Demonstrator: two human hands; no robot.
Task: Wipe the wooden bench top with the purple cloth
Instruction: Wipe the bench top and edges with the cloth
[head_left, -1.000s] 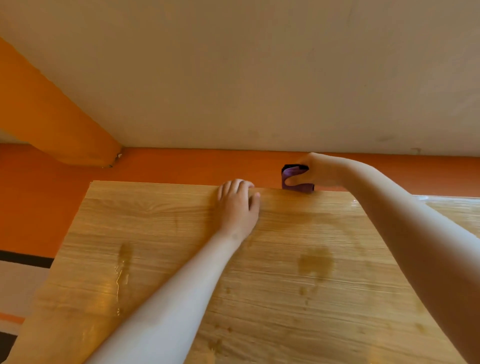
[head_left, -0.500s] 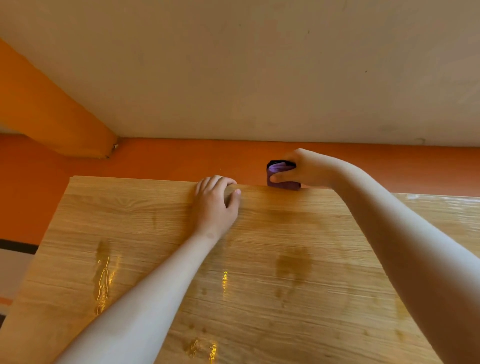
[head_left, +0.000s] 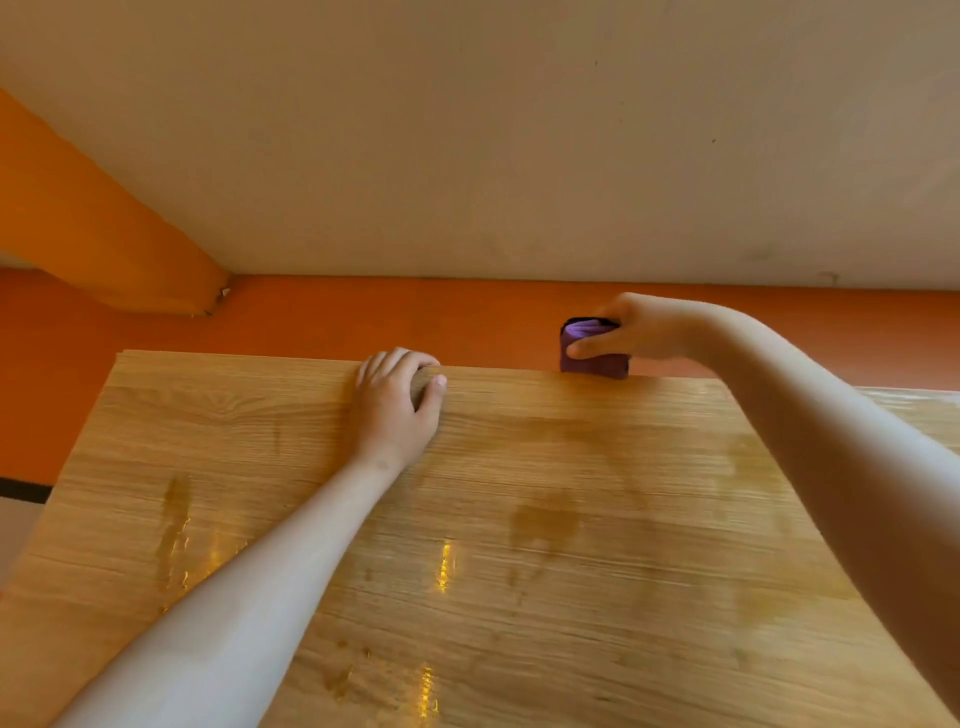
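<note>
The wooden bench top (head_left: 519, 545) fills the lower part of the head view, pale oak grain with damp patches and shiny wet streaks. My right hand (head_left: 647, 330) pinches a folded purple cloth (head_left: 592, 356) against the bench's far edge, right of centre. My left hand (head_left: 397, 402) lies on the bench at the far edge, its fingers curled over the rim and nothing in it. The fingertips of that hand are hidden behind the edge.
An orange band of wall (head_left: 322, 317) runs just behind the bench, with cream wall (head_left: 519, 145) above it. An orange slanted beam (head_left: 93, 223) comes down at the left. The bench's left edge (head_left: 78, 457) drops off to a floor strip.
My right hand and the cloth have stayed on the far edge, shifting slightly along it. My left hand stays gripping the rim. The camera has moved a little.
</note>
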